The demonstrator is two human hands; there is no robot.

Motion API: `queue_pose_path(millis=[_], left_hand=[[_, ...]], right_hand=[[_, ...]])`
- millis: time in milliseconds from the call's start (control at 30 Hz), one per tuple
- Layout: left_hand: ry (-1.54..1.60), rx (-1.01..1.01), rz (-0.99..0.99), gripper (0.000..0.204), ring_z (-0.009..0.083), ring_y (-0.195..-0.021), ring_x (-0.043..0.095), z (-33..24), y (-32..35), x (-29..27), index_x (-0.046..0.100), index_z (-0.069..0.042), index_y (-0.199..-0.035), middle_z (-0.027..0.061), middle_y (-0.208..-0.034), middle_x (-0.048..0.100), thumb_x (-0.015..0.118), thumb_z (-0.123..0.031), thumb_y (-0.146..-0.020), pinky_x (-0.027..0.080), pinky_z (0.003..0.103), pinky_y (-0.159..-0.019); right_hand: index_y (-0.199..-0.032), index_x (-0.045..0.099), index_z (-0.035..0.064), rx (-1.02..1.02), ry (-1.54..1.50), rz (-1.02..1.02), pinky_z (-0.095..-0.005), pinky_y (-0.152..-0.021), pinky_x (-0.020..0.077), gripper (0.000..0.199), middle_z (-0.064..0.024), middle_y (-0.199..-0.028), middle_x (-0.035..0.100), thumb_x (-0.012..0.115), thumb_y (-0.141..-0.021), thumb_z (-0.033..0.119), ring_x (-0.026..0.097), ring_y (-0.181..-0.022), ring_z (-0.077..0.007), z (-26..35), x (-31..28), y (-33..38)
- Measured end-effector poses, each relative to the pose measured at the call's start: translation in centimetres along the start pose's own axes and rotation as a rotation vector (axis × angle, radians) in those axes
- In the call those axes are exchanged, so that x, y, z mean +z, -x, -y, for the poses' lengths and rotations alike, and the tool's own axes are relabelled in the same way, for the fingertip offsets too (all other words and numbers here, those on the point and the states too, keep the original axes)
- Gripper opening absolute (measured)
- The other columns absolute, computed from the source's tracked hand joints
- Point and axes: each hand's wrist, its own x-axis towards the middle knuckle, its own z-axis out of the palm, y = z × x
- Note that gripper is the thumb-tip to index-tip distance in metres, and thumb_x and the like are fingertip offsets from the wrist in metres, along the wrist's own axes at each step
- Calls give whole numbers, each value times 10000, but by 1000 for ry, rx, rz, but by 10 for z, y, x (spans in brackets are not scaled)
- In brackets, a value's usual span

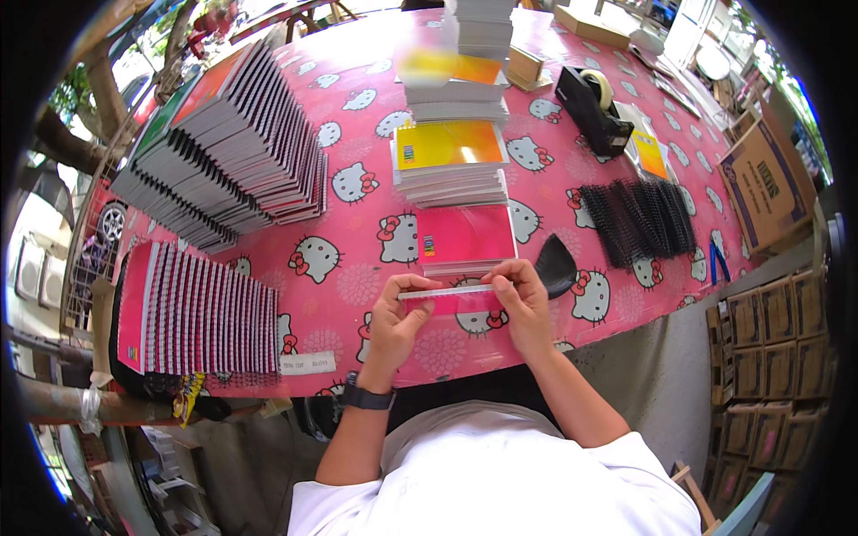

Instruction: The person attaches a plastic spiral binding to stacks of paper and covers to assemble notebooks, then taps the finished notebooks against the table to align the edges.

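Near the table's front edge I hold a small pink-covered notebook point(456, 290) on edge, its white page edge facing up. My left hand point(394, 320) pinches one end between thumb and fingers. At the other end my right hand point(525, 308) has a similar pinch. Just beyond is a stack of pink-covered notebooks point(468, 234). Behind it rise yellow-covered notebooks point(450, 146) in a taller stack. A black curved piece point(556, 266) lies right of my right hand. Black spiral coils point(636, 223) are heaped farther right.
Bound pink notebooks point(210, 308) fan out at the left, with tall piles of spiral notebooks point(237, 134) behind. A black tape dispenser point(594, 112) stands at the far right. Blue-handled pliers point(719, 263) lie by the right edge. Cardboard boxes point(767, 192) stand beyond the table.
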Motion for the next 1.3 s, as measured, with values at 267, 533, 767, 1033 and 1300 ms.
queue_pose_path(millis=[267,533,767,1033,1300], left_hand=[[-1046,607,-285,422,231,-944,601,-16,1,53,608,-68,-1166,88,-1049,643,626,51,-762,398,372,-957],[-979,647,-6,327,196,-834,622,-17,-3,44,708,-100,-1000,40,-926,677,641,46,-715,392,320,-770],[-975,646,-12,300,175,-799,601,-15,-2,46,718,-133,-1015,22,-912,666,697,-30,-734,380,318,-750],[-1038,642,-1,343,169,-811,581,-16,-4,45,733,-169,-1016,-6,-896,655,703,-15,-711,371,313,-769],[-940,620,101,387,175,-796,588,-18,-5,39,735,-170,-1007,-9,-866,664,682,30,-680,381,317,-768]], right_hand=[[-1009,553,18,-53,304,-2,-239,-679,444,155,-32,-854,596,615,-914,124,548,-773,-91,7,8,-12],[-955,648,64,-243,1725,-386,-392,-811,490,199,-118,-917,632,704,-791,162,579,-967,-288,41,-147,-93],[-1000,642,53,-317,1526,-344,-407,-824,489,196,-145,-939,623,657,-827,142,607,-915,-334,44,-179,-97],[-1235,509,57,-332,1265,-300,-398,-754,495,375,-151,-896,613,539,-863,16,624,-836,-314,81,-130,-60],[-986,687,59,-62,780,290,-292,-670,487,245,-55,-886,631,686,-760,-35,612,-759,-185,86,-65,3]])
